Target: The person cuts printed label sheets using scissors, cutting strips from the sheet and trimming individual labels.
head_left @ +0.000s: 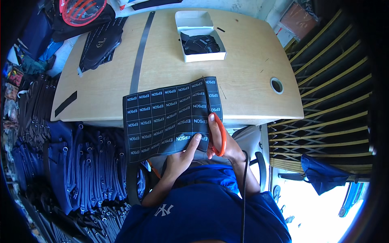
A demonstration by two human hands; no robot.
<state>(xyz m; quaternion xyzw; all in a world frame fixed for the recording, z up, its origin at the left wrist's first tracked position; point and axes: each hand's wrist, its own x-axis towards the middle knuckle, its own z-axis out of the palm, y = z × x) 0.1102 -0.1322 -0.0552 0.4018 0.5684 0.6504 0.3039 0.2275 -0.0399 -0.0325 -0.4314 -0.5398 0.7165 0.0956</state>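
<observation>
A black sheet (156,117) printed with a grid of white lettering is held up in front of me, partly over the near edge of the table. My left hand (182,160) grips its lower edge, the thumb on top and the other fingers hidden beneath. In my right hand (223,139) is a pair of scissors with orange handles (219,131). Their dark blades point away from me along a line near the sheet's right side. A narrow strip of the same sheet (214,93) lies to the right of the blades.
On the wooden table (243,85) stands an open white box (204,57) of black pieces. Dark pouches (101,46) lie at the far left, a black strip (65,103) nearer. A round hole (276,85) is at right. Dark straps (87,174) hang left; a folding gate (332,97) stands right.
</observation>
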